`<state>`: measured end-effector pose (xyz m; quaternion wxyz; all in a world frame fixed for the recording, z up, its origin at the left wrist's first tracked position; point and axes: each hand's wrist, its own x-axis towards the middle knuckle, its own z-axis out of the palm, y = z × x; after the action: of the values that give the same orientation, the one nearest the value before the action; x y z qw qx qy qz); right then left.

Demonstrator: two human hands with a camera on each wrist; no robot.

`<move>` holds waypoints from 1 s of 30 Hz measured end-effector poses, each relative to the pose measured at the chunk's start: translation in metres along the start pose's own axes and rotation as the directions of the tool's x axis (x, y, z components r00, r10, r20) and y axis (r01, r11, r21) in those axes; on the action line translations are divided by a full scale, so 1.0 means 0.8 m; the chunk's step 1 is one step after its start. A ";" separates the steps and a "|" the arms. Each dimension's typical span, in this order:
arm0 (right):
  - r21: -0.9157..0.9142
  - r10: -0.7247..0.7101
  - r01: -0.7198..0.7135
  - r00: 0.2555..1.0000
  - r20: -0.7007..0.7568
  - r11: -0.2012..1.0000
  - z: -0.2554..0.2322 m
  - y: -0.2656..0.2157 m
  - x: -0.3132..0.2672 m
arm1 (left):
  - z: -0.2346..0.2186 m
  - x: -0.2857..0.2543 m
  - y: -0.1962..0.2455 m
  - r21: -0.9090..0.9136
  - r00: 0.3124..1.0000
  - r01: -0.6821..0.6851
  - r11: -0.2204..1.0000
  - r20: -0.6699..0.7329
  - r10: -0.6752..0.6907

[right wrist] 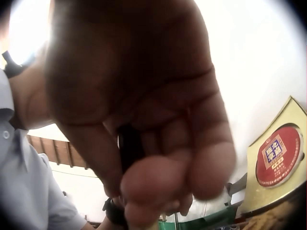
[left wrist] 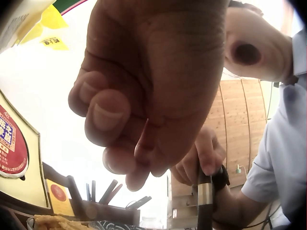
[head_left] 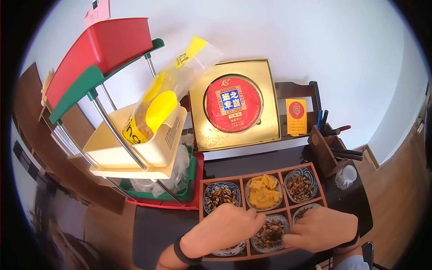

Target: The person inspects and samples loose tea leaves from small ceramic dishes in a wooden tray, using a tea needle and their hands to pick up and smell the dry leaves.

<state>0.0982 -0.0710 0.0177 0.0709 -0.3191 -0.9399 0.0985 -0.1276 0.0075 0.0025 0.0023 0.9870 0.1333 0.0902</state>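
Observation:
My left hand [head_left: 227,224] is over the front middle bowl [head_left: 284,220] of loose, dried leaf-like bits. Its fingers curl, with thumb and forefinger tips together; nothing shows between them. My right hand [head_left: 321,227] comes in from the other side, its fingertips at the same bowl's right rim. It grips a slim dark handle [left wrist: 205,213] with a gold band, plain in the left wrist view; I cannot tell what tool it is. The bowls stand in a wooden compartment tray [head_left: 240,176]. Behind are yellow snack pieces [head_left: 263,198] in a clear bowl, between bowls of dried bits.
At left stands a tiered rack with a red bin [head_left: 121,42] and a cream bin [head_left: 130,139] holding a yellow-printed bag [head_left: 155,108]. A gold box [head_left: 270,103] with a red disc leans behind. Right are a wooden pen holder [head_left: 320,148] and a small clear jar [head_left: 346,176].

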 end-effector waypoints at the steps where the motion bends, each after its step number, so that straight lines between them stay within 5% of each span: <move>1: -0.011 -0.036 0.036 0.999 -0.015 0.999 0.000 0.002 0.001 | 0.001 -0.001 0.000 -0.011 1.000 -0.005 1.000 0.004 0.005; 5: -0.031 0.028 -0.032 0.992 -0.120 0.999 -0.015 -0.010 -0.008 | 0.000 -0.001 0.000 -0.032 0.999 -0.037 0.999 0.004 0.037; 8: 0.019 0.044 -0.045 0.999 0.031 0.999 -0.004 -0.005 -0.004 | -0.003 0.002 0.001 -0.067 1.000 -0.014 0.998 -0.018 0.013; 14: -0.052 0.027 -0.033 0.994 -0.106 0.998 -0.013 -0.008 -0.006 | -0.001 0.002 0.004 -0.104 0.999 -0.051 0.993 0.000 0.051; 16: -0.023 0.038 -0.038 0.999 0.012 0.999 -0.010 -0.006 -0.010 | -0.003 0.002 0.003 -0.087 1.000 -0.030 0.996 -0.006 0.030; 22: -0.054 0.001 -0.004 0.999 -0.046 0.999 -0.022 -0.002 -0.009 | 0.007 0.000 -0.004 -0.009 1.000 0.008 1.000 -0.002 -0.008; 28: -0.041 0.184 -0.184 0.983 -0.011 0.982 -0.007 0.002 -0.007 | 0.000 0.003 -0.009 0.073 0.997 0.074 0.995 0.023 -0.076; 30: -0.086 0.145 -0.154 0.984 -0.106 0.984 0.006 0.007 -0.002 | 0.003 0.004 -0.006 0.090 0.996 0.081 0.993 0.033 -0.085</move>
<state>0.1019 -0.0687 0.0116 0.0946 -0.3963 -0.9122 0.0432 -0.1257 0.0130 0.0006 -0.0354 0.9812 0.1780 0.0659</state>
